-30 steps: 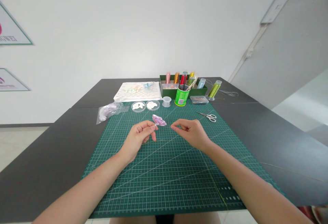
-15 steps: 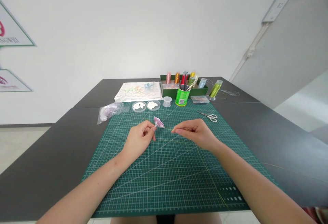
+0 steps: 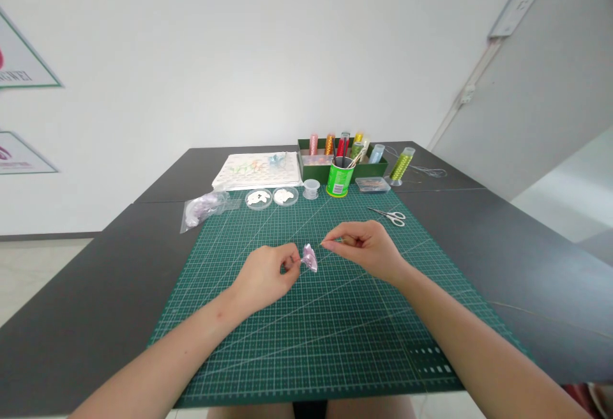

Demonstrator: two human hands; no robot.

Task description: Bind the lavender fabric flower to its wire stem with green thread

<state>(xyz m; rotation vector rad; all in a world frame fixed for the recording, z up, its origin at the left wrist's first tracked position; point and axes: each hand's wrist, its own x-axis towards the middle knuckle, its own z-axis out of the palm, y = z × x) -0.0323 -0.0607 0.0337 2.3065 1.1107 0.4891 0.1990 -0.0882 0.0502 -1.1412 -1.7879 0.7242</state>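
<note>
One flower [image 3: 310, 258] is pinched by L hand [image 3: 265, 273]; R hand [image 3: 366, 250] narrowed, contents unclear; petals [image 3: 311, 262] may be creased if bumped.

This looks like a craft workroom. A green cutting mat [image 3: 306, 349] with a printed grid covers the middle of a dark table [image 3: 90, 317], reaching its near edge. Along the table's far edge, a green box [image 3: 316, 172] holds thread spools [image 3: 329, 145] in several colours, and a yellow-green spool [image 3: 401, 164] stands just off the mat's far right corner. Scissors [image 3: 396, 218] lie near the mat's right edge. Signs [image 3: 19, 55] hang on the plain white wall [image 3: 249, 55] at left.
</note>
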